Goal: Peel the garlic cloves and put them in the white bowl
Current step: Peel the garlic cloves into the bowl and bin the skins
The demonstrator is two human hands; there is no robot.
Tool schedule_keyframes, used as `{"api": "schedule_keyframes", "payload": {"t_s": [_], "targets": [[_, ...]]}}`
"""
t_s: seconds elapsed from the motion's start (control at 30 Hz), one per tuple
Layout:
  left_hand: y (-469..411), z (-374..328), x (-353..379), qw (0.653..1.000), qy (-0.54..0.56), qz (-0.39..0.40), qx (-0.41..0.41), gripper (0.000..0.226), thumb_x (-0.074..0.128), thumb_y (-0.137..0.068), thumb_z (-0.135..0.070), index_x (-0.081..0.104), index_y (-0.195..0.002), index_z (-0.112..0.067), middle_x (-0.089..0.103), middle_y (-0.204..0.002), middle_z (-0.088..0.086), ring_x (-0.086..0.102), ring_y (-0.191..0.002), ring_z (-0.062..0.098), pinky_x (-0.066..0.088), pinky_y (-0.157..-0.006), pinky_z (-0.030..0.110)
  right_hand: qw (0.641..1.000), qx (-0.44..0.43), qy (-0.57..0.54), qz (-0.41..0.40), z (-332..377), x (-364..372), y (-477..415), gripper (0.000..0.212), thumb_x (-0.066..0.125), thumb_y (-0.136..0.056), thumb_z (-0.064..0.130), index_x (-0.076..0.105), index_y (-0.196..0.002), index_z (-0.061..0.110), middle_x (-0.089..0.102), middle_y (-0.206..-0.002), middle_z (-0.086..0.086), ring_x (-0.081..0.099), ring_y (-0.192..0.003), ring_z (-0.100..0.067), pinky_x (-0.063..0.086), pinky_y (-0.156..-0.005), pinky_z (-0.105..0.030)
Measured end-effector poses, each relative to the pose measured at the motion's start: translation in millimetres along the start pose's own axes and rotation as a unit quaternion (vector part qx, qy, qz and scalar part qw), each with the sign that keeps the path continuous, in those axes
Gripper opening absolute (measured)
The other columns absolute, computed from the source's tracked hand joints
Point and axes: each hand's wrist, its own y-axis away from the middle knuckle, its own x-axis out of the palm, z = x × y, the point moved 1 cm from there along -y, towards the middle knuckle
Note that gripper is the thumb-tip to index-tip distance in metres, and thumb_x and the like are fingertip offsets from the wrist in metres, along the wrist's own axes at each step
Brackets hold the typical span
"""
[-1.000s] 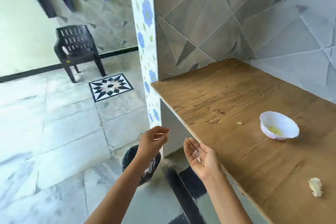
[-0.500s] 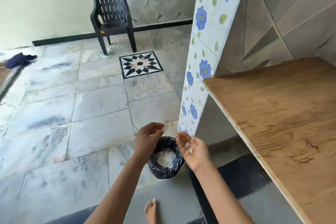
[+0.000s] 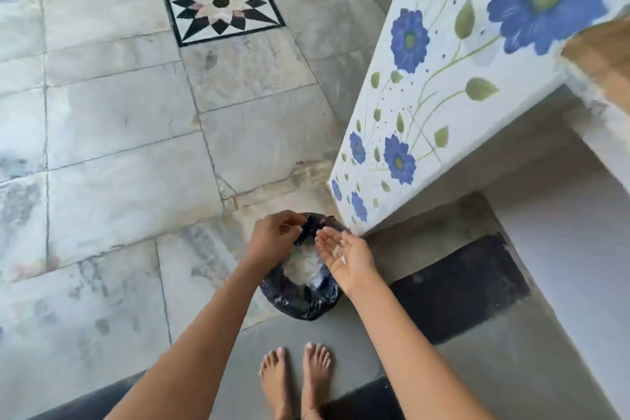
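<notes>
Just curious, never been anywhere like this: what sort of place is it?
Likely a home kitchen corner: a stone-tiled floor with a star inlay, a flower-painted pillar beside a wooden counter, and a bag-lined bin near bare feet.

**Camera position: one head-worn, wide-angle view.**
It is mounted on my head and faces steeply down at the floor [image 3: 119,147] at close range. My feet [image 3: 276,375] sit at the bottom edge, my left hand [image 3: 272,239] and right hand [image 3: 351,259] are centred, and the desk [image 3: 603,54] corner is at the right edge.

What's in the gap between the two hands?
In the head view, the gap between left hand and right hand shows the black-lined bin below, with pale peels inside.
</notes>
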Motion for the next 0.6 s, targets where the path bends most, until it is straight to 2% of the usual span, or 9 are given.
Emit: {"api": "schedule_keyframes", "payload": {"t_s": [0.1,0.23,0.27,0.37,0.4,0.5,0.53,0.57,0.6], "targets": [[-33.0,69.6,43.0,0.999,-0.019,0.021,-0.017,0.021,0.059,-0.087,-0.004,0.071,-0.095,-0.019,0.068,-0.088,-0.010,0.064,-0.086,0.008,0.050,-0.080,0.020,0.998,0.019,0.044,-0.041,-19.0,-20.9,-83.2,0.041,0.025,-0.104,0.015,0.056,-0.094,-0.010,0.058,-0.091,-0.020,0.057,-0.082,-0.024,0.048,-0.087,-0.034],[-67.8,149.6,87.4,0.998,-0.027,0.023,-0.049,0.025,0.056,-0.087,-0.002,0.070,-0.091,-0.022,0.068,-0.085,-0.010,0.066,-0.083,0.016,0.050,-0.073,0.023,0.994,0.045,0.082,-0.053,-39.9,-50.8,-168.7,0.048,0.024,-0.105,0.025,0.044,-0.130,-0.010,0.049,-0.132,-0.024,0.049,-0.123,-0.029,0.037,-0.101,-0.033],[-74.1,161.1,94.6,0.998,-0.027,0.029,-0.050,0.023,0.056,-0.088,-0.004,0.070,-0.090,-0.022,0.069,-0.086,-0.006,0.066,-0.083,0.020,0.051,-0.073,0.026,0.993,0.056,0.094,-0.046,-41.9,-57.2,-181.7,0.053,0.024,-0.104,0.033,0.037,-0.138,-0.006,0.048,-0.134,-0.021,0.048,-0.123,-0.027,0.037,-0.101,-0.033],[-91.9,189.3,116.2,0.998,-0.021,0.031,-0.044,0.015,0.055,-0.094,-0.020,0.070,-0.094,-0.021,0.072,-0.087,0.007,0.065,-0.083,0.028,0.049,-0.070,0.032,0.986,0.088,0.132,-0.052,-50.5,-79.6,-218.2,0.064,0.022,-0.101,0.051,0.025,-0.149,0.009,0.048,-0.133,-0.013,0.052,-0.097,-0.022,0.035,-0.068,-0.033],[-95.3,191.5,119.5,0.999,-0.014,0.022,-0.041,0.018,0.052,-0.096,-0.023,0.070,-0.097,-0.020,0.072,-0.088,0.007,0.065,-0.084,0.026,0.048,-0.069,0.030,0.983,0.097,0.143,-0.056,-51.5,-86.1,-226.2,0.065,0.022,-0.100,0.053,0.027,-0.148,0.010,0.049,-0.128,-0.012,0.051,-0.094,-0.023,0.031,-0.062,-0.034],[-97.2,185.0,128.8,0.998,0.067,-0.009,-0.020,0.030,0.043,-0.094,-0.033,0.069,-0.106,-0.024,0.071,-0.095,0.001,0.063,-0.090,0.017,0.045,-0.075,0.022,0.979,0.122,0.146,-0.068,-56.4,-96.8,-238.2,0.057,0.026,-0.099,0.053,0.050,-0.127,0.009,0.050,-0.084,-0.006,0.046,-0.069,-0.018,0.035,-0.062,-0.032],[-94.7,179.7,135.3,0.995,0.104,-0.005,0.000,0.034,0.039,-0.092,-0.036,0.067,-0.110,-0.026,0.070,-0.101,0.000,0.062,-0.094,0.013,0.044,-0.079,0.019,0.979,0.127,0.146,-0.056,-58.4,-96.4,-240.5,0.054,0.027,-0.100,0.050,0.054,-0.120,0.008,0.056,-0.091,-0.007,0.056,-0.080,-0.021,0.043,-0.073,-0.033],[-90.7,174.2,143.0,0.991,0.133,0.016,0.026,0.038,0.037,-0.092,-0.039,0.063,-0.117,-0.028,0.068,-0.111,-0.002,0.060,-0.102,0.006,0.041,-0.085,0.015,0.979,0.127,0.151,-0.050,-61.0,-94.6,-241.3,0.052,0.028,-0.101,0.045,0.052,-0.126,0.007,0.060,-0.111,-0.012,0.059,-0.104,-0.027,0.044,-0.090,-0.035],[-86.3,172.9,154.6,0.987,0.141,0.057,0.053,0.040,0.035,-0.093,-0.041,0.059,-0.124,-0.030,0.063,-0.124,-0.004,0.053,-0.115,0.001,0.037,-0.095,0.012,0.979,0.117,0.157,-0.049,-61.4,-91.2,-239.0,0.049,0.029,-0.103,0.037,0.047,-0.133,0.004,0.055,-0.129,-0.016,0.051,-0.123,-0.033,0.039,-0.101,-0.036]]}}
